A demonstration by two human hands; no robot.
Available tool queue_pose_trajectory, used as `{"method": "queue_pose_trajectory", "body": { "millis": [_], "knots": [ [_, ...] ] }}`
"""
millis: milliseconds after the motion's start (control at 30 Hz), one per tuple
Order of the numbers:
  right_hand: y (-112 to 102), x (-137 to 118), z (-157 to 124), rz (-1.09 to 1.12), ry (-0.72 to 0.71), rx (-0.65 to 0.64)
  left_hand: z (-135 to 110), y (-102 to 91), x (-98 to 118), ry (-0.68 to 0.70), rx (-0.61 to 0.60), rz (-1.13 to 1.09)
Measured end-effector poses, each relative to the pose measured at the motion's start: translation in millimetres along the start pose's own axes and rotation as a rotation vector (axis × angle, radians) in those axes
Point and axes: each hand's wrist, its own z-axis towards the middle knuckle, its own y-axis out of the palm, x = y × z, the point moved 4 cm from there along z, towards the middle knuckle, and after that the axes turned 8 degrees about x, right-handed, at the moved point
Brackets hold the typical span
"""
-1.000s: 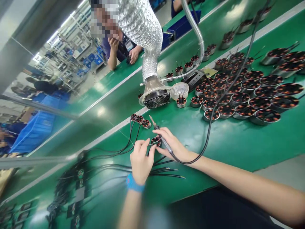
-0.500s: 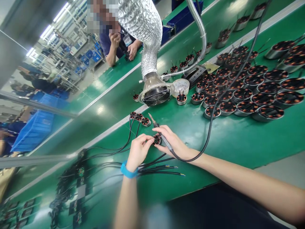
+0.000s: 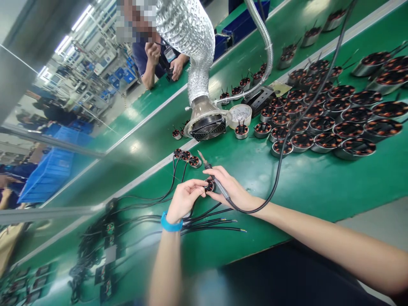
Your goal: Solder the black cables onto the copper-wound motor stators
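Note:
A small copper-wound motor stator [image 3: 209, 185] sits on the green bench between my two hands. My left hand [image 3: 183, 200], with a blue wristband, pinches it from the left with closed fingers. My right hand [image 3: 232, 190] is closed around a soldering iron [image 3: 213, 175], whose tip points up and left past the stator. The iron's black cord [image 3: 280, 157] runs off to the upper right. Black leads [image 3: 216, 223] with bare tips lie just below my hands.
A fume extractor fan [image 3: 208, 126] on a silver duct stands behind my hands. Several stators [image 3: 321, 123] crowd the right of the bench; three wired ones [image 3: 186, 157] lie by the white strip. Wired boards [image 3: 105, 255] lie at the lower left. Another person [image 3: 159, 55] leans opposite.
My left hand has turned and shifted left, its fingers now pinching the stator from the side. The view has drifted slightly; my right hand and the iron have hardly moved.

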Motion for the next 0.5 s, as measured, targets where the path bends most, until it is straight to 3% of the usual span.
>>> {"method": "queue_pose_trajectory", "body": {
  "millis": [200, 367, 500],
  "knots": [
    [1, 0, 0, -0.024, -0.006, 0.003, 3, 0.8, -5, -0.047, 0.087, -0.164],
    [-4, -12, 4, -0.009, -0.057, 0.051, 1, 3.7, -4, -0.054, 0.159, -0.126],
    [-7, -29, 6, 0.042, -0.123, 0.125, -1, 3.7, 2, 0.021, 0.123, -0.057]
  ]
}}
